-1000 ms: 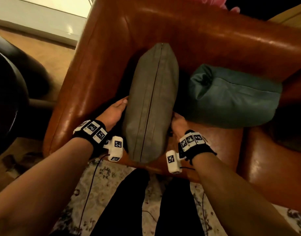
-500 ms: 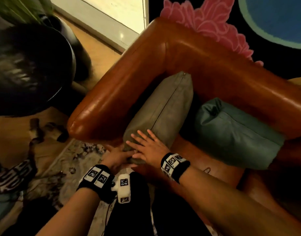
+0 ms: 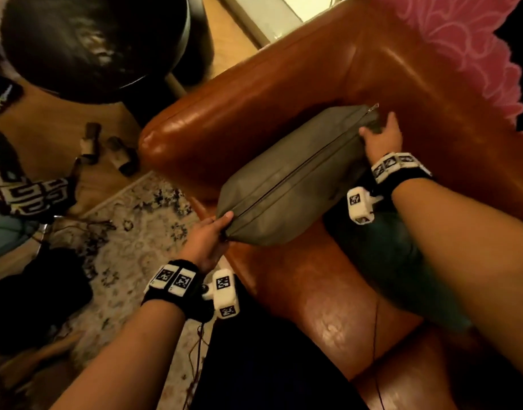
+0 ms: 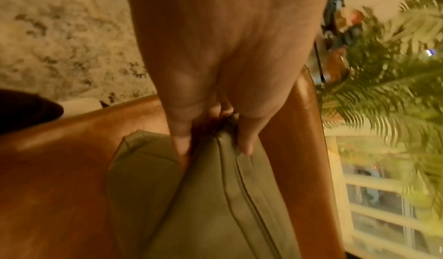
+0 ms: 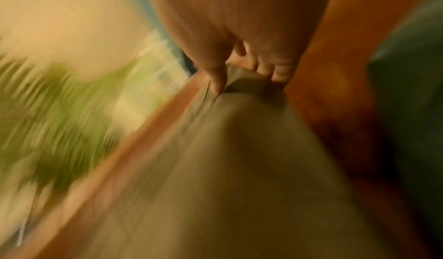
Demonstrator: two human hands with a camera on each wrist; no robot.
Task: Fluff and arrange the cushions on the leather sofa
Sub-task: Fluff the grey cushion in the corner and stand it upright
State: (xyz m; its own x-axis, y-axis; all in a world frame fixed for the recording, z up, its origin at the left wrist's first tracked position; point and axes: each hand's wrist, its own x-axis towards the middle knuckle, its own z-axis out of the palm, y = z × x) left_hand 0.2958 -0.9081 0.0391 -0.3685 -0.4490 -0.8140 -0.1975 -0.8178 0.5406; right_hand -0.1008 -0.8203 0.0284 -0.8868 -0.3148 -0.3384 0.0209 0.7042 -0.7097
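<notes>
**Two hands hold a grey cushion by its ends over a leather sofa**

A grey-olive cushion (image 3: pixel 295 179), zip seam facing up, lies slantwise in the corner of a brown leather sofa (image 3: pixel 254 113), alongside the sofa's armrest. The left hand (image 3: pixel 207 238) holds the cushion's near end, at the front edge of the seat; its grip is a pinch, thumb on one face of the cushion and fingers (image 4: pixel 182 130) on the other, with the corner bunched between them. The right hand (image 3: pixel 383 137) holds the far end, close to the sofa's backrest; its thumb and fingers (image 5: pixel 280 71) curl round that corner of the cushion, though the wrist view is blurred. A dark teal cushion (image 3: pixel 387 253) sits on the seat just beside the grey one, partly under the right forearm. Past the armrest, on the floor, lie a pale patterned rug (image 3: pixel 136 232) and a large dark round pot (image 3: pixel 91 45). A pink flower-shaped piece (image 3: pixel 461 48) shows behind the backrest.
</notes>
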